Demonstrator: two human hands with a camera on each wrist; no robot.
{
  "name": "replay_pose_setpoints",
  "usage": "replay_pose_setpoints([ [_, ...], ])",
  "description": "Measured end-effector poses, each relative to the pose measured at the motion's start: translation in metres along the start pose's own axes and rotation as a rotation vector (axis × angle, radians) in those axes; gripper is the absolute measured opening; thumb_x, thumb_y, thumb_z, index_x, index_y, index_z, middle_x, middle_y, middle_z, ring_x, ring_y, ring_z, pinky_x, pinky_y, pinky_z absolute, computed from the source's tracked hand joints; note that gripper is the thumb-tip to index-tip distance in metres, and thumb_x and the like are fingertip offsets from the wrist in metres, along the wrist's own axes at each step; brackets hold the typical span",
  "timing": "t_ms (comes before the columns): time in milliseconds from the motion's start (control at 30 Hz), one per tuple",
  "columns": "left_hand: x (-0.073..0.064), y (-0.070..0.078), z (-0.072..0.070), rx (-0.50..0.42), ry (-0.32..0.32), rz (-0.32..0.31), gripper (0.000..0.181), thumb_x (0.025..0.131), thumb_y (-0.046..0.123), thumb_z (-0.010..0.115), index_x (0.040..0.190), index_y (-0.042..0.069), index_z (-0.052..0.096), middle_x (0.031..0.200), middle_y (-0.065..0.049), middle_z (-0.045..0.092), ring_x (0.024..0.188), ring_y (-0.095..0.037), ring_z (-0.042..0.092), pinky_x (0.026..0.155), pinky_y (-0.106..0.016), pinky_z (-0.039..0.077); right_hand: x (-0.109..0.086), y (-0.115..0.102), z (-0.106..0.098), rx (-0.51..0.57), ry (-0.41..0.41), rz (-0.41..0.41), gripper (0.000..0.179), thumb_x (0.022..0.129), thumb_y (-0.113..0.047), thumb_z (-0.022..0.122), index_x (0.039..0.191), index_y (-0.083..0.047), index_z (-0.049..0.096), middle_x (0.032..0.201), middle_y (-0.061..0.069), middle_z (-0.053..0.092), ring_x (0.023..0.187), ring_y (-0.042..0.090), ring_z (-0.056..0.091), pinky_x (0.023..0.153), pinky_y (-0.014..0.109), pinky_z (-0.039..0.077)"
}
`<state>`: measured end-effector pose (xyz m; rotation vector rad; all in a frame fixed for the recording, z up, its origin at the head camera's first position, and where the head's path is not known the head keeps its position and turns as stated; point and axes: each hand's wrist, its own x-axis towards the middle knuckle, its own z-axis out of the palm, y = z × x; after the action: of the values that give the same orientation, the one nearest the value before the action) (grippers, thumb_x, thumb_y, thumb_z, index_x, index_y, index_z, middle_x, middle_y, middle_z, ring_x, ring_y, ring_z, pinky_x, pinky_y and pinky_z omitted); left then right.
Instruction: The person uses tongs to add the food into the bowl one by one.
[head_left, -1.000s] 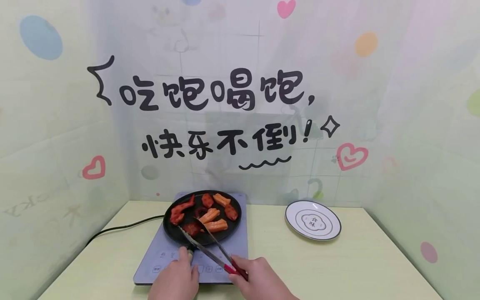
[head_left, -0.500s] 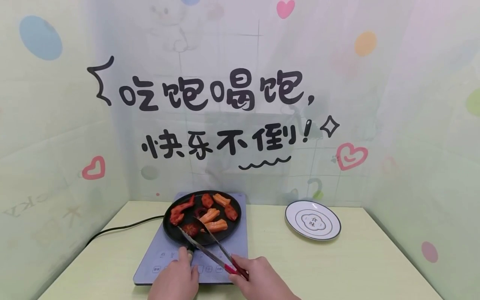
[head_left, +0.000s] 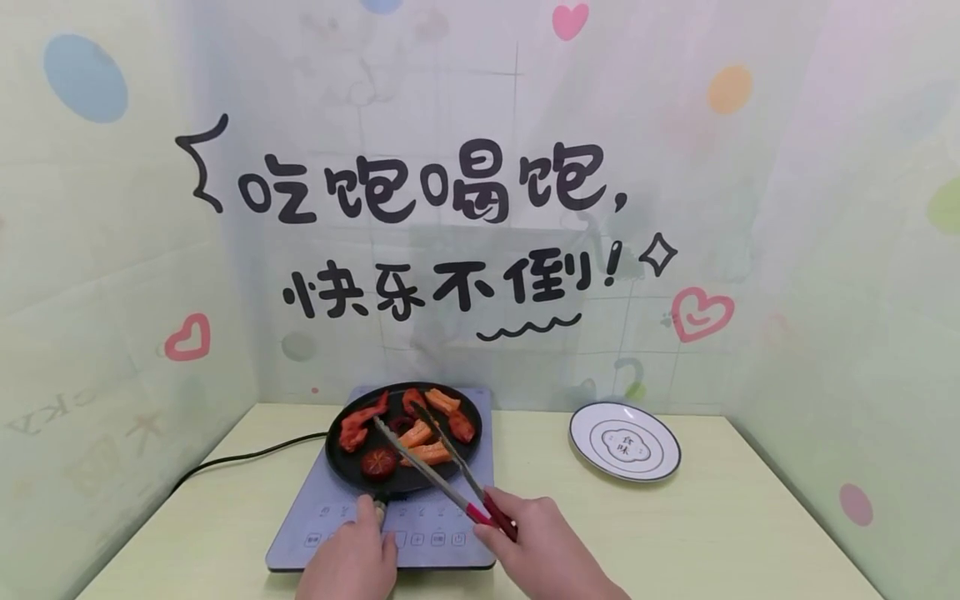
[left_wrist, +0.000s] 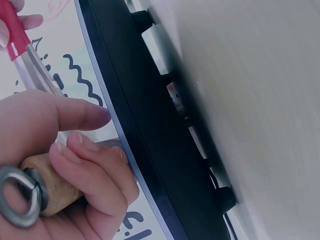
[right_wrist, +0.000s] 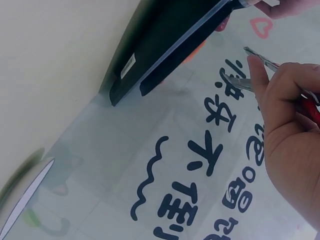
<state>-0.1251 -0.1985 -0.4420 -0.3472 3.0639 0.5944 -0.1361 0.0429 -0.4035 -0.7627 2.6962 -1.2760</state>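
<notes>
My left hand grips the wooden handle of a black frying pan; the handle ends in a metal ring. My right hand holds tongs with red grips, their arms spread over the middle of the pan. One tip is by a red chicken wing, the other near a dark red piece. Whether the tips touch food, I cannot tell. At the pan's near side lies a round brown mushroom with a scored cap. Orange sticks lie partly behind the tongs.
The pan stands on a flat induction cooker, whose black cord runs off to the left. A white plate with a dark rim sits on the pale table at the right. Printed curtains enclose the back and sides.
The tongs have come away from the mushroom, moving up, right and farther over the pan; the mushroom stays behind, scored cap showing. My right hand shifts slightly right. The left hand stays put.
</notes>
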Motion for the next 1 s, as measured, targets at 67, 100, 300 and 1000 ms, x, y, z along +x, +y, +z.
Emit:
replay_pose_setpoints([
  [67,0.000,0.001,0.000,0.002,0.000,0.001,0.038,0.101,0.025,0.068,0.119,-0.004,0.051,0.073,-0.012,0.061,0.061,-0.023,0.058,0.059,-0.040,0.044,-0.003,0.000,-0.005,-0.017,0.043,-0.026,0.051,0.102,-0.033,0.073,0.142,-0.002,0.065,0.103,0.003,0.077,0.081,0.008,0.061,0.070,0.025,0.053],
  [100,0.000,0.001,0.000,0.002,-0.004,-0.002,0.038,0.101,0.025,0.068,0.119,-0.004,0.051,0.073,-0.012,0.061,0.061,-0.023,0.058,0.059,-0.040,0.044,-0.005,0.000,-0.008,-0.023,0.069,-0.040,0.052,0.102,-0.035,0.072,0.142,-0.002,0.065,0.104,0.005,0.078,0.082,0.007,0.062,0.071,0.025,0.053],
  [300,0.000,0.001,0.001,-0.014,-0.037,-0.026,0.039,0.102,0.025,0.067,0.119,-0.005,0.050,0.073,-0.011,0.058,0.062,-0.024,0.055,0.060,-0.038,0.042,-0.018,0.004,-0.024,-0.008,0.188,-0.027,0.057,0.102,-0.037,0.072,0.148,-0.005,0.060,0.097,0.005,0.076,0.075,0.005,0.062,0.066,0.024,0.052],
  [1000,0.000,0.003,0.000,0.014,0.003,-0.039,0.046,0.103,0.022,0.065,0.136,-0.007,0.049,0.072,-0.011,0.062,0.060,-0.023,0.056,0.058,-0.038,0.044,-0.067,0.112,-0.110,-0.340,0.361,0.456,0.043,0.100,-0.023,0.069,0.124,0.013,0.065,0.087,0.010,0.070,0.082,0.027,0.063,0.071,0.042,0.053],
])
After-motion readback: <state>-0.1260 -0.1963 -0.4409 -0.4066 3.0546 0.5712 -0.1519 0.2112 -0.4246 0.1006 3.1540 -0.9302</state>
